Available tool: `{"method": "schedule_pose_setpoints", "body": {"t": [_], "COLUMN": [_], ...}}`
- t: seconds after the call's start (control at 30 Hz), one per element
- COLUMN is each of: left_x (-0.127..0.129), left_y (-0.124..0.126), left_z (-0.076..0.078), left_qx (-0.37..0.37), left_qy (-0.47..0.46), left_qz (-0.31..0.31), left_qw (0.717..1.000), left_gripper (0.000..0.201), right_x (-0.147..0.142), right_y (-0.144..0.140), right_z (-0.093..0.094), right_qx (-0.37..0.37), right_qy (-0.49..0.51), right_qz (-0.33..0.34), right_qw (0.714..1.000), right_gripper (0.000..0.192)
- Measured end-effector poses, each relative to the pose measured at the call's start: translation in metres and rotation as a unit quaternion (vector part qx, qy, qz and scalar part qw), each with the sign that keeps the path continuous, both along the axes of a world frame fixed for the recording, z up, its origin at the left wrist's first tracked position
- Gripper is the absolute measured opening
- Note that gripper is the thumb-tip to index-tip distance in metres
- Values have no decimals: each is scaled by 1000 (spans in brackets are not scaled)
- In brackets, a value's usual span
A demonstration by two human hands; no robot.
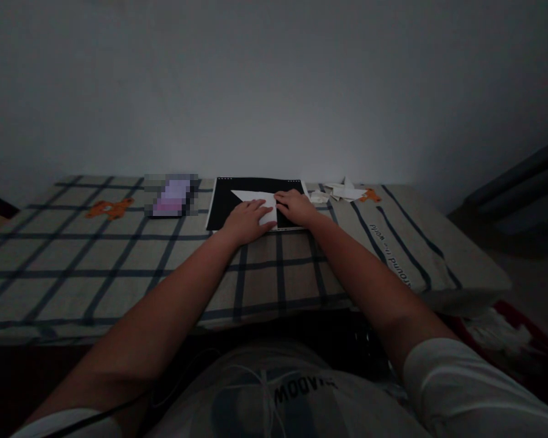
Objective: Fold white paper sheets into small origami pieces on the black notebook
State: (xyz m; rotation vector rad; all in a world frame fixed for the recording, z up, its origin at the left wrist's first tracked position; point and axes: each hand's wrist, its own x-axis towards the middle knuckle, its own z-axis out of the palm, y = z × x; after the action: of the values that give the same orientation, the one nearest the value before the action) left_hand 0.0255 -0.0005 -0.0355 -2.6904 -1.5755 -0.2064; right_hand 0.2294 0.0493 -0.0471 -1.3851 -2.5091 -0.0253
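Both forearms reach to a white paper sheet (258,204) on the black pad (223,204). Left hand (246,222) and right hand (296,207) press flat on it, fingers spread, gripping nothing; a fold looks underway, and creasing calls for firm, even pressure.

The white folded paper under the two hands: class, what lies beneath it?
A black rectangular board lies under the white folded paper, on the checked cloth. The left hand and right hand cover part of the paper.

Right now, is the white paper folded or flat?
Folded: the white paper shows a pointed triangular corner on the black mat, pressed under both hands.
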Motion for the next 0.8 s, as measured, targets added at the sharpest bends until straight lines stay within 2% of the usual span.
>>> {"method": "schedule_pose_setpoints", "body": {"t": [0.2,0.57,0.8], "left_x": [1,2,1], "left_y": [-1,-2,-1], "left_z": [0,2,1], "left_qx": [5,8,-4], "left_qy": [5,2,3], "left_qz": [-1,2,3], "left_qw": [1000,1000,1000], "left_gripper": [62,60,61], "right_x": [-4,4,12], "right_y": [-3,3,3], "right_z": [2,3,6], "right_qx": [-18,-16,-65], "right_qy": [-10,56,21], "right_qz": [-23,19,55], "right_qw": [1000,998,996], "right_gripper": [45,28,39]}}
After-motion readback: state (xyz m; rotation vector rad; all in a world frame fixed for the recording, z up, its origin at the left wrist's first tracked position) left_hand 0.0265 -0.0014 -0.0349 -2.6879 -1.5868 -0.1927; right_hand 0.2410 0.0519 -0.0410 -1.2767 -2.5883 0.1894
